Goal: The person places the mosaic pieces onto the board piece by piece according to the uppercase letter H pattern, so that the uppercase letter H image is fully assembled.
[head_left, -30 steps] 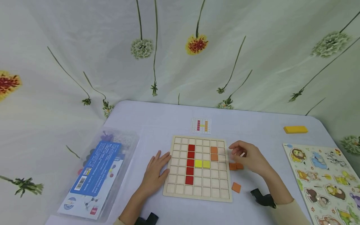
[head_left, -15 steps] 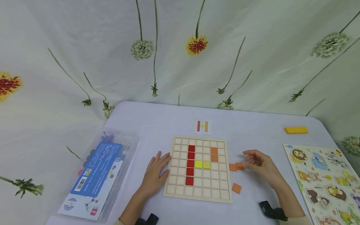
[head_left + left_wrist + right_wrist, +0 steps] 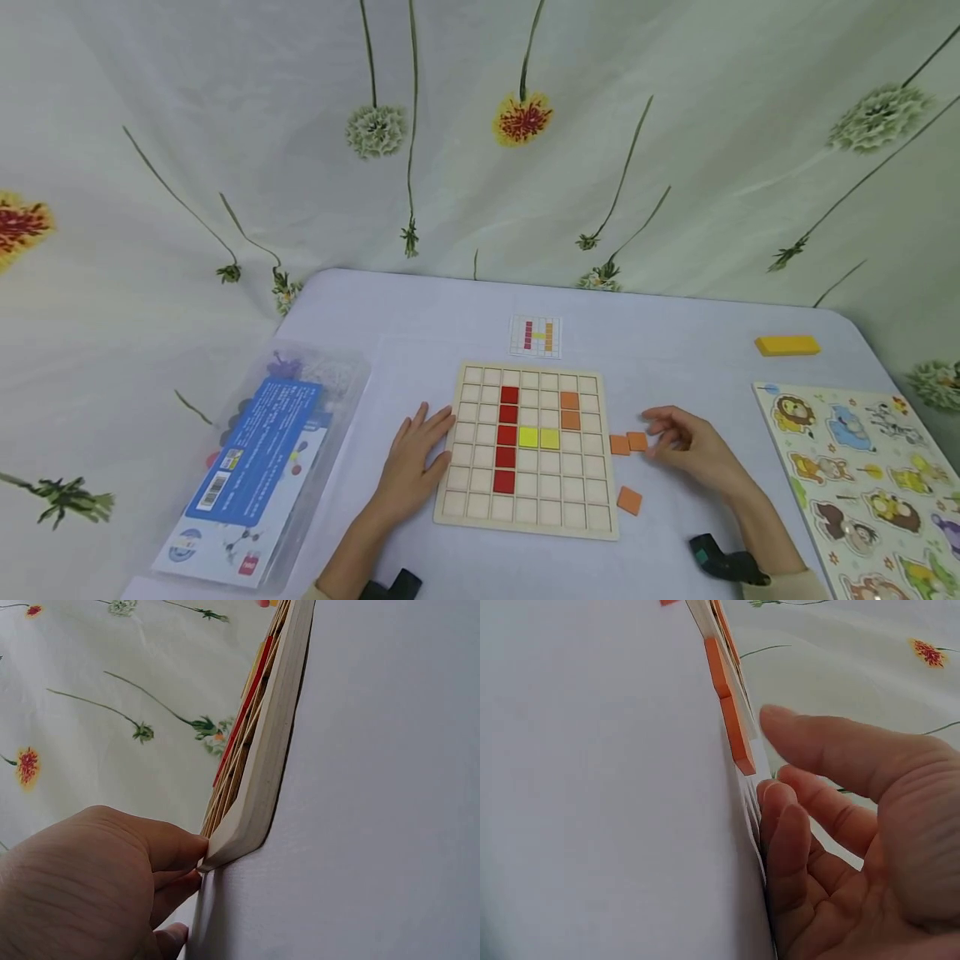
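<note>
A square wooden grid board [image 3: 525,510] holds a column of red tiles [image 3: 506,435], two yellow tiles [image 3: 528,437] and two orange tiles [image 3: 570,401]. My left hand [image 3: 411,471] rests at the board's left edge with fingers spread; the left wrist view shows its thumb [image 3: 176,847] against the board's side. To the right of the board, my right hand [image 3: 690,446] hovers with loosely bent fingers and nothing held. Just left of its fingertips lie two loose orange tiles [image 3: 637,441], side by side. A third loose orange tile [image 3: 629,501] lies nearer the front.
Behind the board lies a small printed pattern card [image 3: 536,337]. At left is a clear plastic case [image 3: 330,433] with a blue-and-white label. An animal puzzle board [image 3: 862,475] and a yellow block [image 3: 787,346] are at right.
My right hand has drawn back rightward from the board's right edge, uncovering the pair of loose orange tiles. My left hand has stayed where it was.
</note>
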A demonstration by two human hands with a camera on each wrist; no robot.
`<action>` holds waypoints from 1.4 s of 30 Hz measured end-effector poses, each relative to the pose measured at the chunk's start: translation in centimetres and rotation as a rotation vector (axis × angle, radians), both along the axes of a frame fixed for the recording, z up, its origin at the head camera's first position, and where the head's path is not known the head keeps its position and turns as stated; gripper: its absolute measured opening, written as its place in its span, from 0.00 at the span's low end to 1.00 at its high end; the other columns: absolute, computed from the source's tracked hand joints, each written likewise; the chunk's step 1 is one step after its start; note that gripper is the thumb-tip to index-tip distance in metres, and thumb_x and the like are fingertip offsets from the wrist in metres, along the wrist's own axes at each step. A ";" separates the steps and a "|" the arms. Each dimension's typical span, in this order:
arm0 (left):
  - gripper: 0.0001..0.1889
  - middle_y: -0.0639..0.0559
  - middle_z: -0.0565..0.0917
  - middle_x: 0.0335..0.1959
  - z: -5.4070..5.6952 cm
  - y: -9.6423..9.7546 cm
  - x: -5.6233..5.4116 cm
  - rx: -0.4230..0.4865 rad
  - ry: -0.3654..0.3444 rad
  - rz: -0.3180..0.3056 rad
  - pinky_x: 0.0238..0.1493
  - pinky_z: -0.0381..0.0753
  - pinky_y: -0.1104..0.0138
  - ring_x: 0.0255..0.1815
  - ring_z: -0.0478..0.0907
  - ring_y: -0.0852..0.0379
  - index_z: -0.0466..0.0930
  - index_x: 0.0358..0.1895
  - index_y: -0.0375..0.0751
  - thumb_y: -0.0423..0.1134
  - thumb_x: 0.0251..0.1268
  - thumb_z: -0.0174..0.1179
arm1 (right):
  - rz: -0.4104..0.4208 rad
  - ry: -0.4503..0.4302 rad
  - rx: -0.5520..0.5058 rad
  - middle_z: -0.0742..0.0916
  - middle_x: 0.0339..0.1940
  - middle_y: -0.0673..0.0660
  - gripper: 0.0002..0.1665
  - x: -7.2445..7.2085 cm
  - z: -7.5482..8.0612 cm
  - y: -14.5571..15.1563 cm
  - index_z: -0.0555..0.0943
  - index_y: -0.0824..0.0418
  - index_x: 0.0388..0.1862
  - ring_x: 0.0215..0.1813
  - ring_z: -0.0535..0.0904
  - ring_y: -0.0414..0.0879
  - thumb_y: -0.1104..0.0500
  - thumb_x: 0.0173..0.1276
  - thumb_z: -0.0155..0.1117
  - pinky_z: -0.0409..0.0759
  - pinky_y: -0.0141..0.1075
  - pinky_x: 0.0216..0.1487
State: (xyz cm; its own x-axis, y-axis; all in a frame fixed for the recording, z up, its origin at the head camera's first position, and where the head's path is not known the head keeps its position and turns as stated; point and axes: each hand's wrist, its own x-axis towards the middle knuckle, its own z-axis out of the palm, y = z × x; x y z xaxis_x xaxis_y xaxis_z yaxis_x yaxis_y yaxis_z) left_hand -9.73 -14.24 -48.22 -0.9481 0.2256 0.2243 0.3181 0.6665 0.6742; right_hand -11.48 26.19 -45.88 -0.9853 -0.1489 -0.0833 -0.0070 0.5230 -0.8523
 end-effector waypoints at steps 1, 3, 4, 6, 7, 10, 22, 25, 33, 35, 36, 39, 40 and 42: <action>0.26 0.40 0.72 0.69 0.0 0.0 0.0 0.001 -0.002 0.000 0.73 0.45 0.38 0.77 0.53 0.32 0.72 0.65 0.33 0.28 0.61 0.57 | 0.006 0.011 0.023 0.81 0.42 0.59 0.28 0.0 -0.1 0.0 0.78 0.65 0.57 0.35 0.75 0.39 0.64 0.56 0.73 0.75 0.28 0.36; 0.26 0.40 0.72 0.69 0.0 0.0 0.0 0.001 0.001 0.000 0.73 0.45 0.38 0.77 0.53 0.32 0.72 0.65 0.33 0.28 0.61 0.57 | 0.011 0.031 0.068 0.81 0.42 0.57 0.28 0.0 -0.1 -0.2 0.79 0.64 0.56 0.35 0.74 0.38 0.63 0.55 0.74 0.75 0.28 0.36; 0.26 0.40 0.72 0.69 0.0 0.0 0.0 0.001 0.000 0.001 0.73 0.45 0.38 0.77 0.53 0.32 0.72 0.65 0.32 0.28 0.61 0.58 | 0.011 0.038 0.085 0.81 0.41 0.57 0.27 0.1 -0.1 -0.3 0.79 0.64 0.55 0.35 0.73 0.38 0.62 0.55 0.75 0.75 0.28 0.36; 0.26 0.40 0.72 0.69 -0.1 0.0 0.0 0.000 0.003 0.004 0.73 0.46 0.38 0.76 0.53 0.32 0.72 0.65 0.32 0.29 0.61 0.58 | 0.008 0.045 0.108 0.81 0.41 0.56 0.26 0.1 -0.1 -0.4 0.80 0.63 0.54 0.35 0.73 0.38 0.62 0.55 0.75 0.75 0.28 0.36; 0.26 0.40 0.72 0.69 -0.1 0.0 0.0 0.001 0.005 0.004 0.72 0.46 0.38 0.76 0.53 0.32 0.72 0.65 0.32 0.28 0.61 0.58 | 0.008 0.048 0.118 0.81 0.41 0.55 0.26 0.2 -0.1 -0.5 0.80 0.63 0.54 0.35 0.73 0.38 0.62 0.55 0.75 0.75 0.27 0.36; 0.26 0.39 0.72 0.69 -0.1 0.0 0.1 0.009 0.007 0.005 0.72 0.46 0.37 0.76 0.54 0.32 0.73 0.64 0.31 0.28 0.60 0.58 | 0.002 0.044 0.134 0.81 0.40 0.55 0.25 0.3 -0.2 -0.6 0.80 0.62 0.53 0.35 0.72 0.38 0.62 0.55 0.75 0.75 0.27 0.36; 0.26 0.40 0.72 0.69 0.1 0.1 0.1 0.006 0.010 0.003 0.72 0.46 0.38 0.76 0.54 0.32 0.73 0.65 0.32 0.28 0.60 0.58 | -0.002 0.074 0.177 0.81 0.38 0.53 0.18 0.2 -0.2 -0.6 0.82 0.62 0.48 0.34 0.72 0.37 0.64 0.57 0.72 0.74 0.28 0.35; 0.26 0.40 0.72 0.69 0.0 0.1 0.0 0.010 -0.006 0.004 0.73 0.45 0.38 0.77 0.53 0.33 0.72 0.65 0.32 0.28 0.60 0.58 | -0.006 0.076 0.190 0.81 0.37 0.53 0.16 0.2 -0.2 -0.7 0.82 0.62 0.47 0.34 0.72 0.37 0.65 0.58 0.71 0.75 0.28 0.35; 0.26 0.40 0.71 0.70 0.1 0.1 0.0 0.017 -0.043 0.003 0.74 0.43 0.40 0.78 0.51 0.35 0.72 0.66 0.32 0.28 0.61 0.58 | -0.048 0.076 0.201 0.82 0.34 0.53 0.14 0.2 0.2 -0.9 0.82 0.62 0.47 0.34 0.74 0.38 0.64 0.62 0.69 0.75 0.28 0.34; 0.26 0.40 0.71 0.70 0.1 0.1 0.0 0.018 -0.046 0.004 0.74 0.43 0.40 0.78 0.51 0.35 0.72 0.66 0.31 0.28 0.61 0.58 | -0.057 0.081 0.198 0.82 0.34 0.53 0.15 0.2 0.3 -0.9 0.81 0.63 0.48 0.33 0.74 0.39 0.64 0.62 0.69 0.75 0.28 0.34; 0.26 0.40 0.71 0.70 0.2 0.1 0.0 0.015 -0.040 0.004 0.74 0.44 0.40 0.77 0.52 0.34 0.72 0.65 0.31 0.28 0.61 0.58 | -0.063 0.085 0.199 0.82 0.34 0.54 0.15 0.2 0.4 -1.0 0.81 0.63 0.48 0.33 0.74 0.39 0.64 0.62 0.69 0.75 0.28 0.34; 0.26 0.40 0.71 0.70 0.1 0.1 0.0 0.017 -0.033 0.005 0.74 0.44 0.40 0.77 0.52 0.34 0.72 0.65 0.31 0.29 0.61 0.58 | -0.073 0.095 0.204 0.82 0.33 0.54 0.15 0.2 0.7 -1.2 0.81 0.63 0.47 0.33 0.74 0.39 0.64 0.62 0.69 0.75 0.27 0.33; 0.26 0.40 0.71 0.70 0.1 0.0 0.0 0.018 -0.032 0.005 0.74 0.44 0.40 0.77 0.52 0.34 0.72 0.65 0.31 0.28 0.61 0.58 | -0.075 0.097 0.205 0.81 0.33 0.54 0.15 0.2 0.8 -1.3 0.81 0.63 0.47 0.33 0.74 0.40 0.64 0.62 0.70 0.76 0.27 0.33; 0.26 0.40 0.71 0.70 0.1 0.0 0.0 0.017 -0.031 0.006 0.74 0.44 0.40 0.77 0.52 0.34 0.72 0.65 0.32 0.29 0.61 0.58 | -0.077 0.099 0.208 0.82 0.33 0.54 0.15 0.2 1.1 -1.4 0.81 0.64 0.47 0.33 0.75 0.40 0.64 0.61 0.70 0.76 0.27 0.33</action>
State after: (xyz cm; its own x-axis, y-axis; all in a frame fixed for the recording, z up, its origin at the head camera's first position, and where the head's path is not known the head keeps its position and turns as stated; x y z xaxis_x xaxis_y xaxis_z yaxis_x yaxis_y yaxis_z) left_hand -9.72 -14.21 -48.16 -0.9560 0.2165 0.1981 0.2928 0.6565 0.6952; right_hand -11.29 24.79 -44.82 -0.9980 -0.0626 -0.0065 -0.0385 0.6892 -0.7236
